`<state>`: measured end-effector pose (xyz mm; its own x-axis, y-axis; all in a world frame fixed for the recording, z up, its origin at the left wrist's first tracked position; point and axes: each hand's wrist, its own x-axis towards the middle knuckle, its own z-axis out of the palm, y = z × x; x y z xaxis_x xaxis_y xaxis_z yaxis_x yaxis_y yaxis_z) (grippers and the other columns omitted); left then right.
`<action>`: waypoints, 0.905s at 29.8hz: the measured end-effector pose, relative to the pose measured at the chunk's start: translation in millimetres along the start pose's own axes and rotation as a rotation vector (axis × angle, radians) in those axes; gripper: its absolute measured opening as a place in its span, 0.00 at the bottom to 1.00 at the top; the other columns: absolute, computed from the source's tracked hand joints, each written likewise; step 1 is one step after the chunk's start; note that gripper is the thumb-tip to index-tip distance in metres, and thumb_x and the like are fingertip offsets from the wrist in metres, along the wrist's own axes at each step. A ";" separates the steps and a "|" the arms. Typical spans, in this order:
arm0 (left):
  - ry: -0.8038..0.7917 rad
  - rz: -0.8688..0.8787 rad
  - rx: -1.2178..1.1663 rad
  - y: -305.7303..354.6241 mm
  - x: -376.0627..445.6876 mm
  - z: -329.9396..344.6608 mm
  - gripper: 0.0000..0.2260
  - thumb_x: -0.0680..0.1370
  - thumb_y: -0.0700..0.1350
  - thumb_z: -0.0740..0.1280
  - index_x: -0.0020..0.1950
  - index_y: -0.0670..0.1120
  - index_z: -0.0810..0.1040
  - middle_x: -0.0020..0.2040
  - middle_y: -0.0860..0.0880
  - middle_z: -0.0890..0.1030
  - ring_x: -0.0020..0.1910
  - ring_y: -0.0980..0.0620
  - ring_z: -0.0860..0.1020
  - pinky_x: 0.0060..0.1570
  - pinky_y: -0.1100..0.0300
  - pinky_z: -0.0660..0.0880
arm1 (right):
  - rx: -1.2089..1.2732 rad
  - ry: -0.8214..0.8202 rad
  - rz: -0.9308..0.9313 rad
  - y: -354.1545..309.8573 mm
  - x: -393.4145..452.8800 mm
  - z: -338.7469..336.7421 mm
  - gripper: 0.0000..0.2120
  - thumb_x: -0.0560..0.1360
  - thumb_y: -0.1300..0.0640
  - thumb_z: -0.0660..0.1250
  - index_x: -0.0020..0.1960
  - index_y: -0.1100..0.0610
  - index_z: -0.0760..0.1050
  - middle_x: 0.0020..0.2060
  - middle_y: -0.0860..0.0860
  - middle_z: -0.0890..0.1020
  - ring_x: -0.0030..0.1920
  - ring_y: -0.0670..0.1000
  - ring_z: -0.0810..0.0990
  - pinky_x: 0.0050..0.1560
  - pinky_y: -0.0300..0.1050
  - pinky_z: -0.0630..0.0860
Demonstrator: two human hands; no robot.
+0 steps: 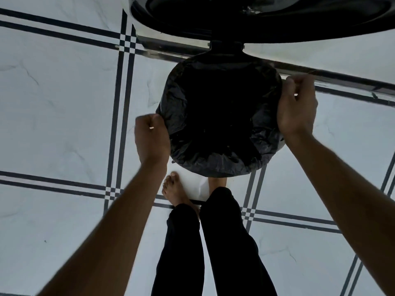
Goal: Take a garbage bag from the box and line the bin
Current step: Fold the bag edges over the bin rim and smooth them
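I look straight down on a round bin whose mouth is covered by a black garbage bag (192,159), its edge folded over the rim all round. The bin's black lid (267,20) stands raised at the far side. My left hand (150,137) pinches the bag's edge at the bin's left rim. At the right rim my right hand (297,105) grips the bag's edge with curled fingers. The bin's body is hidden beneath the bag. No bag box is in view.
The floor is pale marble tile (53,92) with dark double stripes. My bare foot (174,189) and black trouser legs (213,242) stand just in front of the bin; the other foot is under the bin's front edge. A metal threshold strip (342,79) runs behind the bin.
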<state>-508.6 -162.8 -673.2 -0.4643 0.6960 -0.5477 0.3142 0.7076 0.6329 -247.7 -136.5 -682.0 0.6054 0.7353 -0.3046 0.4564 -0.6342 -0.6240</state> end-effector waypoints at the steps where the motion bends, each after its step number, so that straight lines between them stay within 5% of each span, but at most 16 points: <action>1: -0.067 -0.065 -0.029 -6.1 -6.6 2.9 0.19 0.79 0.49 0.57 0.55 0.32 0.73 0.41 0.34 0.74 0.44 0.34 0.74 0.36 0.46 0.73 | 0.017 -0.044 0.032 1.8 -4.3 1.6 0.12 0.80 0.50 0.55 0.57 0.53 0.73 0.39 0.41 0.77 0.37 0.38 0.74 0.40 0.35 0.70; 4: -0.120 -0.164 -0.171 -16.1 -19.6 2.6 0.19 0.82 0.53 0.57 0.53 0.36 0.73 0.34 0.53 0.69 0.35 0.51 0.69 0.34 0.60 0.66 | 0.045 -0.087 0.065 2.0 -8.8 8.4 0.12 0.80 0.48 0.54 0.55 0.53 0.73 0.39 0.41 0.77 0.39 0.41 0.74 0.45 0.42 0.72; 9: -0.132 -0.277 -0.271 -3.4 -17.4 6.6 0.16 0.84 0.53 0.54 0.50 0.45 0.75 0.39 0.54 0.76 0.40 0.57 0.75 0.41 0.62 0.72 | 0.114 -0.053 0.246 2.8 7.3 21.5 0.19 0.78 0.40 0.51 0.47 0.53 0.73 0.46 0.47 0.80 0.47 0.48 0.77 0.57 0.51 0.75; 15: -0.159 -0.374 -0.340 1.0 -17.0 3.9 0.21 0.82 0.58 0.55 0.66 0.48 0.76 0.55 0.53 0.80 0.55 0.53 0.77 0.63 0.49 0.74 | 0.182 -0.157 0.454 -3.3 16.6 21.7 0.34 0.74 0.32 0.47 0.65 0.53 0.76 0.55 0.50 0.82 0.56 0.53 0.79 0.63 0.52 0.73; 17: -0.172 -0.377 -0.349 -2.1 -15.7 2.6 0.21 0.79 0.61 0.56 0.62 0.50 0.78 0.58 0.51 0.81 0.59 0.48 0.78 0.65 0.44 0.73 | 0.258 -0.109 0.464 -0.3 18.0 17.4 0.27 0.75 0.35 0.50 0.51 0.52 0.79 0.44 0.47 0.82 0.47 0.49 0.80 0.56 0.47 0.76; 19: -0.183 -0.379 -0.350 -4.0 -15.6 1.5 0.20 0.76 0.62 0.56 0.56 0.51 0.78 0.55 0.50 0.81 0.59 0.46 0.78 0.65 0.43 0.74 | 0.232 0.045 0.403 3.7 12.2 9.8 0.18 0.77 0.43 0.52 0.39 0.52 0.73 0.35 0.44 0.76 0.38 0.46 0.74 0.45 0.43 0.72; 23: -0.160 -0.431 -0.416 -5.4 -17.8 -1.1 0.22 0.81 0.60 0.56 0.66 0.48 0.76 0.61 0.48 0.81 0.61 0.48 0.79 0.62 0.50 0.76 | 0.253 0.310 0.391 16.3 -16.2 -13.9 0.09 0.74 0.52 0.54 0.38 0.51 0.68 0.36 0.45 0.73 0.35 0.46 0.70 0.41 0.47 0.71; 27: -0.168 -0.448 -0.435 -3.6 -24.2 -2.7 0.18 0.83 0.58 0.53 0.54 0.51 0.79 0.58 0.48 0.82 0.62 0.48 0.79 0.66 0.49 0.74 | 0.414 0.142 0.622 29.0 -62.5 -22.7 0.10 0.74 0.54 0.56 0.42 0.59 0.72 0.35 0.48 0.73 0.37 0.49 0.70 0.40 0.45 0.68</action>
<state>-500.8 -182.5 -660.7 -0.3257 0.3791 -0.8661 -0.2608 0.8445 0.4677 -257.5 -206.3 -664.7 0.7623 0.2161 -0.6100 -0.2612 -0.7597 -0.5955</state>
